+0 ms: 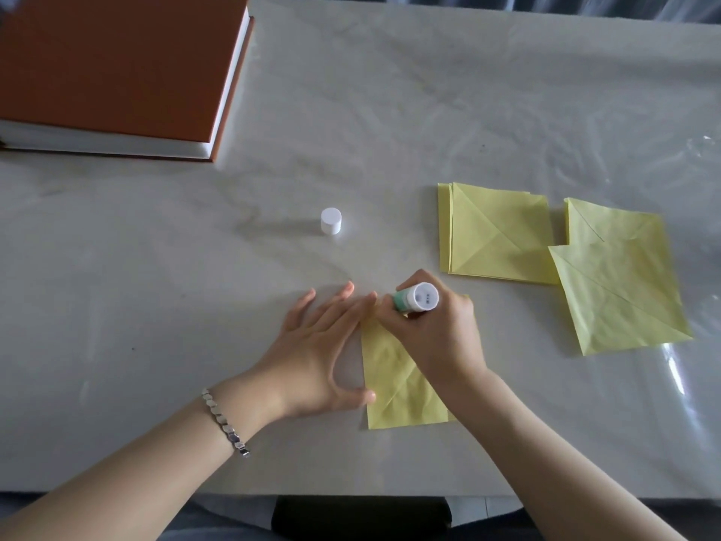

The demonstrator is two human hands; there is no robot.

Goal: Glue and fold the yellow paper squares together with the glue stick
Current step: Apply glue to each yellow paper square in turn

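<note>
Yellow square (394, 380) lies nearest you. Your left hand (320, 353), fingers spread flat, pins its left edge so it cannot slide. Your right hand (441, 337) clamps the glue stick (415, 297) over its far corner. Beyond the square: cap (331, 221), left; stack (495, 232), right.

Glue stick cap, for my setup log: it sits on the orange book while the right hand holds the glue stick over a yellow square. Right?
Not quite. In the head view the white cap stands on the table, apart from the orange book. The rest holds: the right hand grips the glue stick over the yellow square.
</note>
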